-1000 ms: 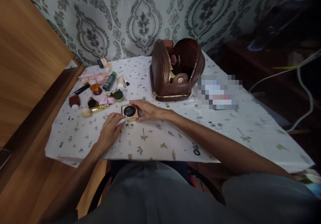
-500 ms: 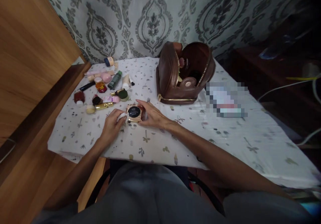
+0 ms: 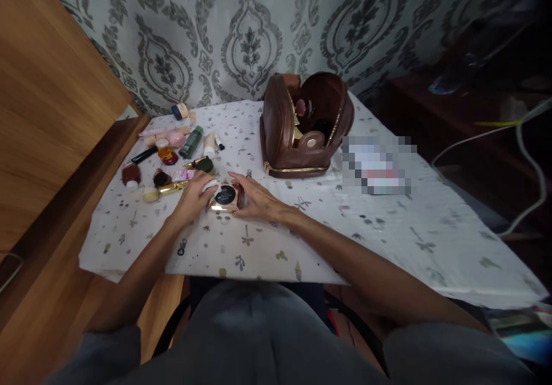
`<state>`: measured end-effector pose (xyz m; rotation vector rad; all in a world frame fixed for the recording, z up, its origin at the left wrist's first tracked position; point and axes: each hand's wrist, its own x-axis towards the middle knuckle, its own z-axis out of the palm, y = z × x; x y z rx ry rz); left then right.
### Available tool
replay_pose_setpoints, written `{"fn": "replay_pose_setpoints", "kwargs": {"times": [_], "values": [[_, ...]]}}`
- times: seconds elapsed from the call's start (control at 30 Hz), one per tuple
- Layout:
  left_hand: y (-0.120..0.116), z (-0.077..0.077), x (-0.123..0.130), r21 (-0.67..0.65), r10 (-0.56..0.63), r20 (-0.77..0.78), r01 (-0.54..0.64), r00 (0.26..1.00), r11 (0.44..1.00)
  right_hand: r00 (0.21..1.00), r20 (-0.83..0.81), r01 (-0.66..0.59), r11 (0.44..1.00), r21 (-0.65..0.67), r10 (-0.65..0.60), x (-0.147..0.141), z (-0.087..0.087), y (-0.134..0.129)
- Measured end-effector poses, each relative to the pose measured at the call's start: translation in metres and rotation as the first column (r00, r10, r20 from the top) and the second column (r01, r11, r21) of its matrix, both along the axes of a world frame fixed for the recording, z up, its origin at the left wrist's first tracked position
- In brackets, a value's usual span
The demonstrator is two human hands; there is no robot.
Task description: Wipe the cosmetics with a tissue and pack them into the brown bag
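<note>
A shiny rose-gold compact (image 3: 226, 196) with a dark oval on top lies on the table in front of me. My right hand (image 3: 254, 199) grips its right side between thumb and fingers. Pinched in my left hand (image 3: 193, 198) is a white wipe (image 3: 210, 185), pressed near the compact's upper left edge. Most of the wipe is hidden by the fingers. Just beyond my left hand are a gold tube (image 3: 172, 187) and a dark green jar (image 3: 204, 165).
Several cosmetics, among them a green bottle (image 3: 191, 142) and an amber jar (image 3: 167, 151), lie at the left. An unzipped brown bag (image 3: 293, 155) stands at the back. Right of it is a blurred-out item (image 3: 375, 165). A wooden panel (image 3: 60, 57) borders the left.
My left hand with the wipe has shifted up along the compact's left side. My right hand still holds the compact. The whole view has turned slightly.
</note>
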<state>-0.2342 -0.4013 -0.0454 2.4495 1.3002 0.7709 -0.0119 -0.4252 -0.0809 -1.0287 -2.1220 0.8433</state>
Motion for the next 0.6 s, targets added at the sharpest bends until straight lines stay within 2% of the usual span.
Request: {"fn": "replay_pose_setpoints", "kwargs": {"times": [0.17, 0.3, 0.43, 0.6], "values": [[-0.041, 0.0, -0.013, -0.034, -0.018, 0.032, 0.019, 0.999, 0.999, 1.0, -0.022, 0.013, 1.0, 0.005, -0.013, 0.001, -0.002, -0.001], [-0.056, 0.0, -0.018, -0.008, -0.021, 0.043, 0.021, 0.999, 1.0, 0.999, -0.033, 0.02, 1.0, 0.014, -0.019, 0.001, -0.003, -0.001], [-0.05, 0.003, -0.013, -0.012, -0.046, -0.007, 0.046, 0.999, 0.999, 0.999, -0.023, 0.023, 1.0, 0.02, -0.023, 0.0, -0.003, 0.0], [-0.02, 0.006, 0.006, 0.012, -0.053, -0.058, 0.054, 0.997, 0.998, 1.0, -0.007, 0.016, 1.0, 0.011, -0.016, 0.0, -0.001, 0.0]]}}
